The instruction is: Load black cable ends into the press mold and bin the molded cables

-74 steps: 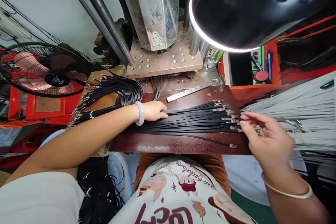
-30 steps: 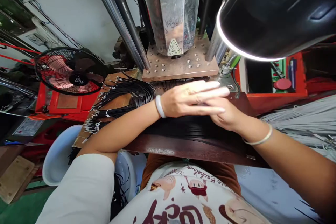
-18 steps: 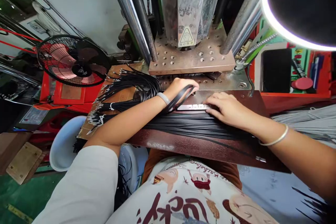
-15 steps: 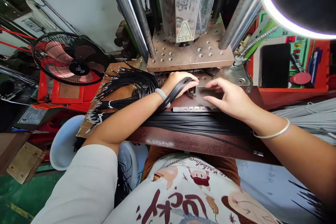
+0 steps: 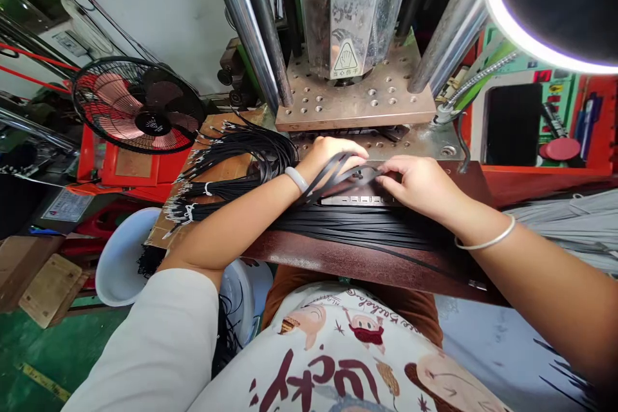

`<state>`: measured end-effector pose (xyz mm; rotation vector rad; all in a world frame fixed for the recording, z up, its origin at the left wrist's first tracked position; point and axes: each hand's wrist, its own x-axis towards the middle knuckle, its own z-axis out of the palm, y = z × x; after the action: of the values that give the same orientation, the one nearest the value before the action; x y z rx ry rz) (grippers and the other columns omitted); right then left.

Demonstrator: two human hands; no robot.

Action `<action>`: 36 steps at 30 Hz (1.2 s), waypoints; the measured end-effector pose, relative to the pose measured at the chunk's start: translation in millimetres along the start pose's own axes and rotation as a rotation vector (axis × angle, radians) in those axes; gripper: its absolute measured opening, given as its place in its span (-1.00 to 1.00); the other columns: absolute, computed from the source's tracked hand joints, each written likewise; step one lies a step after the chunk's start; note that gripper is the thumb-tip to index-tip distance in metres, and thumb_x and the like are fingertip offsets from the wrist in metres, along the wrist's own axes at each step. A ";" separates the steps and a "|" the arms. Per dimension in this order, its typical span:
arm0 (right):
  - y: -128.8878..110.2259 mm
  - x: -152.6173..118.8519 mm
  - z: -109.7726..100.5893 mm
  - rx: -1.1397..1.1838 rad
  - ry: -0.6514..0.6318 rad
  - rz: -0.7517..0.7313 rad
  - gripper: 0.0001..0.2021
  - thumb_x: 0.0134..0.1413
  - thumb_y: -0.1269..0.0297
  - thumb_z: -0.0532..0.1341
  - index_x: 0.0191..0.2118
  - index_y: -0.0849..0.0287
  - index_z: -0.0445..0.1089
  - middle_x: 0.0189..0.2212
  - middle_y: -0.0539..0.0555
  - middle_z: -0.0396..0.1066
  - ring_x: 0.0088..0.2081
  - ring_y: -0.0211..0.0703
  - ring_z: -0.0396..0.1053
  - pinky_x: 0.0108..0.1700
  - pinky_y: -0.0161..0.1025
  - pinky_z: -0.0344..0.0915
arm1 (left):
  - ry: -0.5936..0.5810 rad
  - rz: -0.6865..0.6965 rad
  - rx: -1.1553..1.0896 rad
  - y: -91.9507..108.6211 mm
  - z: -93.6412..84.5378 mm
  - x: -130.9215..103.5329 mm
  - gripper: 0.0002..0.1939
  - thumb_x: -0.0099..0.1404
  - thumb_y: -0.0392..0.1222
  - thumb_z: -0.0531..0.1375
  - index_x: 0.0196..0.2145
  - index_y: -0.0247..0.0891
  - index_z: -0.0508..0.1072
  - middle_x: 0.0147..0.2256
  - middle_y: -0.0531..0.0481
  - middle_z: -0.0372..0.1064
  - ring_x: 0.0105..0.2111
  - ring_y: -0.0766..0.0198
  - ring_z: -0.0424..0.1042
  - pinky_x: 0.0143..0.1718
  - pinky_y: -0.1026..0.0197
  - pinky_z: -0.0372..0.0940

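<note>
At the front of the press, my left hand (image 5: 331, 159) has its fingers closed around several black flat cords (image 5: 316, 188), which loop back past the wrist. My right hand (image 5: 418, 181) is just to the right, its thumb and fingers pinching an end of these cords. The stretch between the hands is blurred by motion. Below them lies a slotted metal strip (image 5: 357, 201) on the brown tabletop. More black cords (image 5: 352, 222) run side by side in front of the strip. A small dark metal piece (image 5: 358, 175) shows partly between my hands.
The press plate (image 5: 357, 112) with a hand-warning label hangs above my hands, between metal columns (image 5: 246, 26). Bundled cords (image 5: 251, 148) lie on cardboard at left, beside a fan (image 5: 149, 122). A ring lamp (image 5: 492, 6), red tray (image 5: 599, 141) and grey cords (image 5: 574, 219) are at right.
My right hand has moved slightly left and closed from spread fingers onto an end of the cords. The cords now stretch between both hands. The view has shifted a little.
</note>
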<state>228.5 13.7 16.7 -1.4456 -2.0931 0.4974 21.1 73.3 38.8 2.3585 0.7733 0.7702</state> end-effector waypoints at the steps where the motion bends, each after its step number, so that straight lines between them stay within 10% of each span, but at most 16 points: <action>1: 0.8 -3.3 -0.8 -0.042 -0.005 -0.015 -0.81 0.02 0.26 0.14 -0.39 0.16 0.50 -0.47 0.08 0.48 -0.44 -0.08 0.39 -0.35 -0.18 0.25 | -0.007 0.015 0.041 -1.3 4.5 -1.8 -0.83 0.29 -0.26 0.19 -0.34 -0.34 0.59 -0.34 -0.05 0.55 -0.31 0.27 0.52 -0.17 0.29 0.34; 13: 5.4 -49.1 -11.9 -0.127 0.319 -0.144 -0.89 0.11 0.40 0.18 -0.36 0.17 0.45 -0.38 0.07 0.48 -0.34 -0.10 0.44 -0.28 -0.21 0.34 | 0.049 0.088 0.012 4.6 23.5 -30.5 -0.75 0.21 -0.50 0.09 -0.34 -0.35 0.56 -0.37 -0.02 0.54 -0.38 0.35 0.50 -0.27 0.34 0.34; 20: -8.3 -53.3 -7.3 0.080 0.200 -0.243 -0.84 0.13 0.52 0.17 -0.25 0.14 0.43 -0.34 0.00 0.48 -0.32 -0.22 0.44 -0.23 -0.28 0.38 | 0.150 0.276 0.220 17.9 38.7 -45.6 -0.70 0.23 -0.50 0.04 -0.31 -0.30 0.55 -0.35 0.03 0.56 -0.35 0.32 0.51 -0.15 0.24 0.36; 28: -6.9 -51.2 1.0 0.098 0.160 -0.234 -0.84 0.13 0.51 0.18 -0.28 0.14 0.47 -0.37 0.03 0.40 -0.32 -0.20 0.37 -0.28 -0.24 0.33 | -0.067 0.422 0.520 42.2 41.2 -52.1 -0.68 0.44 -0.33 -0.04 -0.32 -0.30 0.50 -0.40 -0.01 0.49 -0.36 0.32 0.45 -0.02 0.15 0.30; 36: -10.1 -51.2 5.1 -0.004 0.163 -0.285 -0.85 0.14 0.53 0.15 -0.26 0.20 0.44 -0.35 0.10 0.39 -0.30 -0.13 0.33 -0.24 -0.17 0.31 | -0.142 0.025 0.654 45.2 22.6 -56.7 -0.72 0.43 -0.28 -0.01 -0.22 -0.28 0.51 -0.06 -0.13 0.38 -0.16 0.22 0.43 -0.29 0.27 0.33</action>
<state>232.1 -37.7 7.1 -1.1229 -2.1214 0.2551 13.5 -1.9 32.2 2.9585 1.0535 0.3802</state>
